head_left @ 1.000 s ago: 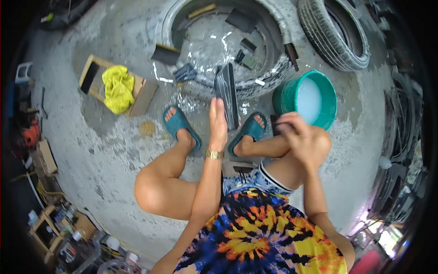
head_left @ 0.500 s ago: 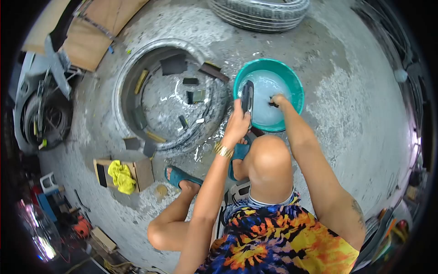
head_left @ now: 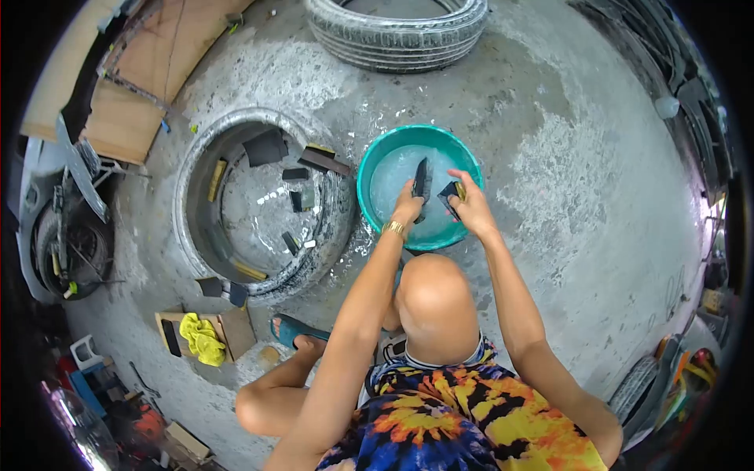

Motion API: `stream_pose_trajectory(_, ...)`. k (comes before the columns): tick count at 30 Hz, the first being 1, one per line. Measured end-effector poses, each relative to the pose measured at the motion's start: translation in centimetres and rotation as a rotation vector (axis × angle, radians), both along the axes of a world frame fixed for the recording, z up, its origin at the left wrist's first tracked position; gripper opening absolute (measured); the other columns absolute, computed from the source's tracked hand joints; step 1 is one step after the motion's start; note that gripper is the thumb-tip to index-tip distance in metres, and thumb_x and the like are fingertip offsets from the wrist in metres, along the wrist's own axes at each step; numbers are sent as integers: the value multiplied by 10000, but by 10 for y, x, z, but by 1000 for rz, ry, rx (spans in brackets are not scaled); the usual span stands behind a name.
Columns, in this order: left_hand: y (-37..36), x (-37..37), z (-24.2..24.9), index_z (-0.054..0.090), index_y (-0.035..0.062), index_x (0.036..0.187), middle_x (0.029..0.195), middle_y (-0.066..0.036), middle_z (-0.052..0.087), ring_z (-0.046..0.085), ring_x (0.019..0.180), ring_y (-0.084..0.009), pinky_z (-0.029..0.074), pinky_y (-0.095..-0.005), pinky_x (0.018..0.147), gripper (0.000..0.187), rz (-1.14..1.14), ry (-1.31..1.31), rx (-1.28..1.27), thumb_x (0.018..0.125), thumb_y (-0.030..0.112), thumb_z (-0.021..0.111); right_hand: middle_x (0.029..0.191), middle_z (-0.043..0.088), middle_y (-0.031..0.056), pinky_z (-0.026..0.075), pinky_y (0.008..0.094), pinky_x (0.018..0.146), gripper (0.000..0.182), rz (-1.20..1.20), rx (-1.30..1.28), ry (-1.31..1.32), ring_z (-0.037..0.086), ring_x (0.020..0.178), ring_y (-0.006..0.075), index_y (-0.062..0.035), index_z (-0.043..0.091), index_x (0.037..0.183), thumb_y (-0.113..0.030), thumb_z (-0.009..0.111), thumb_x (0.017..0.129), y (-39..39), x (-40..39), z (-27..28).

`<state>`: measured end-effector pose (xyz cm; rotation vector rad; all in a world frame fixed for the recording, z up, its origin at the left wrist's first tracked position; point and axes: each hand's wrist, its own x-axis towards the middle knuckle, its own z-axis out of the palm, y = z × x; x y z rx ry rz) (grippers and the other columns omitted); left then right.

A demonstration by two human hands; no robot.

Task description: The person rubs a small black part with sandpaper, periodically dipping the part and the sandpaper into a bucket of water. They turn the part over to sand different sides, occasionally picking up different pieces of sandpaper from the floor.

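Note:
A long dark part (head_left: 422, 179) is gripped in my left hand (head_left: 407, 206), over the green basin (head_left: 375, 151). Cloudy water (head_left: 393, 169) fills the basin. On the basin's right side my right hand (head_left: 473, 206) is closed round a small dark pad (head_left: 450, 196) with a yellowish edge. The pad and the long part are a short gap apart. A gold band circles my left wrist.
Left of the basin lies a wet tire (head_left: 188, 180) with dark sheets and blocks inside. Another tire (head_left: 397, 35) is at the top. A cardboard box (head_left: 236, 334) carrying a yellow cloth (head_left: 202, 339) stands lower left.
My right hand has come up out of the water, and the small pad now shows in it. My left hand has lowered the long part over the basin. The view has shifted.

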<state>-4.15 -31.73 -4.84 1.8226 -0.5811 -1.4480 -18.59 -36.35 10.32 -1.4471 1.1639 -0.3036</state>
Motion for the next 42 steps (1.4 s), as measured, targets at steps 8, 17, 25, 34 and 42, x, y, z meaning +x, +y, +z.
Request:
stream_pose_trajectory(8,61,11,174,466,47,1198,1082,-128,670,630,921,-152,507,-285,788,402,341,262,-520,814,-57,525,997,581,163,477,411,757,542,-79,-524,-38,613,888,311,-128,460,1275,52,491,765,14,-22,-12)
stream_pose_trajectory(17,138,18,224,486,71,1115,946,-107,610,642,796,-211,544,-335,737,386,444,272,-679,741,-22,513,931,585,165,447,461,774,270,292,-575,-138,578,927,381,-81,508,1016,20,526,767,31,-8,-63)
stream_pose_trajectory(25,210,23,238,479,79,1081,934,-104,601,634,770,-212,538,-338,724,330,582,271,-738,760,26,536,1149,498,153,427,384,933,518,374,-457,-214,524,1066,332,-85,481,1145,-37,687,672,16,-25,-58)
stream_pose_trajectory(34,264,29,241,464,26,1202,988,-164,652,665,827,-254,551,-358,761,393,643,164,-786,819,49,549,933,610,220,470,427,785,267,469,-526,85,594,907,384,7,561,957,-174,612,767,25,-43,-24)
stream_pose_trajectory(42,324,34,222,514,26,1176,948,-78,656,659,683,-167,580,-321,579,325,904,168,-796,954,263,523,984,595,261,465,457,798,399,718,-604,301,578,934,429,-2,545,1118,-291,598,848,28,-25,-45)
